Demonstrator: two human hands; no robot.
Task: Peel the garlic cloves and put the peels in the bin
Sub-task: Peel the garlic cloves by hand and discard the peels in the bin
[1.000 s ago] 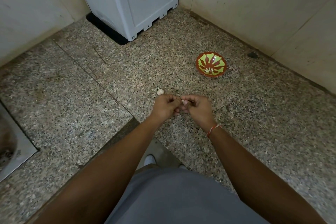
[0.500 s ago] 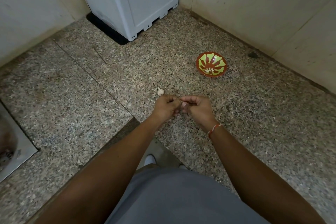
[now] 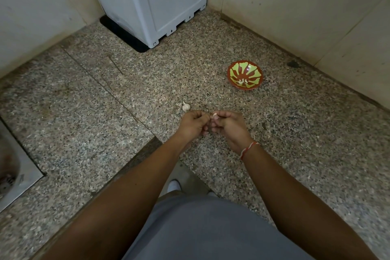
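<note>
I was mid-peel, my left hand (image 3: 193,124) and right hand (image 3: 229,125) both pinching one garlic clove (image 3: 214,115) over the counter (image 3: 295,133), so next I figured I'd need to strip the skin and bin it.

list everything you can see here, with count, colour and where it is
garlic clove: 1, pale pinkish, pinched between both hands
garlic piece: 1, white, on the counter just beyond the left hand
bowl: 1, red and green, far right on the counter, white pieces inside
granite counter: 1, speckled grey
appliance: 1, white, back corner
sink: 1, steel, left edge
wrist thread: 1, red and white, right wrist
left hand: 1, fingers curled
right hand: 1, fingers curled
</note>
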